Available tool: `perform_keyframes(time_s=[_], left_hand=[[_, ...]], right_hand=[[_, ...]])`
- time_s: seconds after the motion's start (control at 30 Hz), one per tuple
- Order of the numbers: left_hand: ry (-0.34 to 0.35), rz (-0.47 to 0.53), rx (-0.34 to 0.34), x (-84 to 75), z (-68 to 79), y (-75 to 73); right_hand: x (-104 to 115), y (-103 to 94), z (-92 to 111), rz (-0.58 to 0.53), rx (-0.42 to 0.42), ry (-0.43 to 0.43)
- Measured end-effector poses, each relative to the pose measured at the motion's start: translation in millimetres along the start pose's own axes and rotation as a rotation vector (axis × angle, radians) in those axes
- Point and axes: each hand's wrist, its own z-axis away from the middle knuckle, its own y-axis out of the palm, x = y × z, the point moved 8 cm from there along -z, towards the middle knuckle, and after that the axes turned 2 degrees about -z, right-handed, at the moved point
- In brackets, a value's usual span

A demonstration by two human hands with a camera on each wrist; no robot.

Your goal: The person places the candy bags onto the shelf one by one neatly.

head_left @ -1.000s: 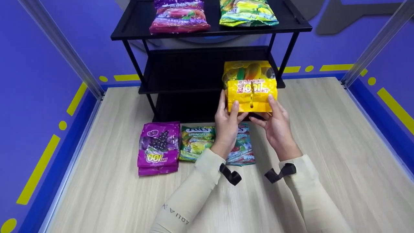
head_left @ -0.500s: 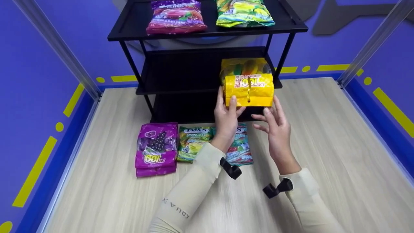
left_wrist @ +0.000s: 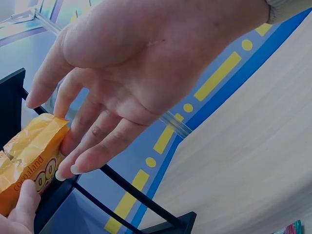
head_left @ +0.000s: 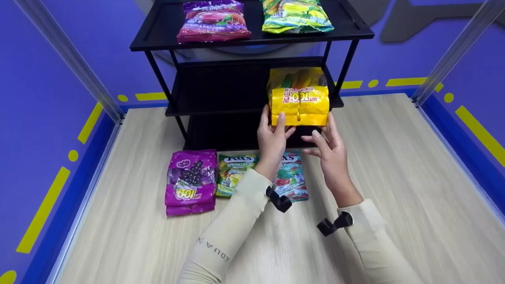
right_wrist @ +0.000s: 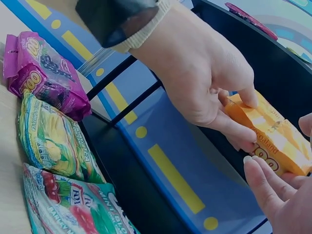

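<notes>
A yellow pouch of Lot 100 candy [head_left: 300, 103] tilts at the right front of the black rack's middle shelf [head_left: 225, 85]. My left hand [head_left: 271, 138] grips its lower left part, thumb on the front and fingers behind. That left hand [right_wrist: 195, 73] pinches the bag from above in the right wrist view. My right hand [head_left: 332, 156] is at the bag's lower right corner, its long fingers up along the side and its thumb off the front. In the left wrist view the right hand [left_wrist: 131, 73] shows a spread palm, fingertips right at the bag [left_wrist: 29, 151].
Two candy bags, one pink-purple [head_left: 214, 21] and one yellow-green [head_left: 296, 16], lie on the top shelf [head_left: 254, 33]. In front of the rack are a purple bag [head_left: 191, 181], a green bag [head_left: 227, 181] and a teal bag [head_left: 292, 179]. Blue walls [head_left: 47, 98] enclose three sides.
The yellow bag has moved a little farther back onto the middle shelf. My right hand has loosened its hold, its thumb coming off the bag's front. My left hand keeps its grip.
</notes>
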Motion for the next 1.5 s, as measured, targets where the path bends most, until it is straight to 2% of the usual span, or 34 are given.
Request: perform_keyframes(time_s=[0.13, 0.33, 0.5, 0.73, 0.93, 1.13, 1.5], left_hand=[[-0.018, -0.045, 0.019, -0.4, 9.7, -3.8], [0.014, -0.093, 0.048, -0.5, 30.2, -12.1], [0.041, -0.126, 0.115, 0.4, 36.2, -11.3], [0.056, -0.131, 0.178, -2.0, 31.5, -4.8], [0.048, -0.118, 0.201, -3.5, 24.0, -4.3], [0.05, -0.16, 0.225, -3.5, 16.7, -3.5], [0.012, -0.165, 0.249, -0.7, 2.2, -3.0]], right_hand=[[-1, 0.5, -1, -0.001, 0.001, -0.007], [-2, 1.6, -2, 0.006, 0.017, -0.004], [-2, 1.8, -3, 0.012, 0.024, -0.002], [0, 1.3, -8, 0.009, 0.026, -0.01], [-1, 2.0, -14, -0.014, 0.039, 0.026], [-2, 1.9, -19, -0.016, 0.057, 0.041], [-4, 4.7, -33, -0.031, 0.092, 0.081]])
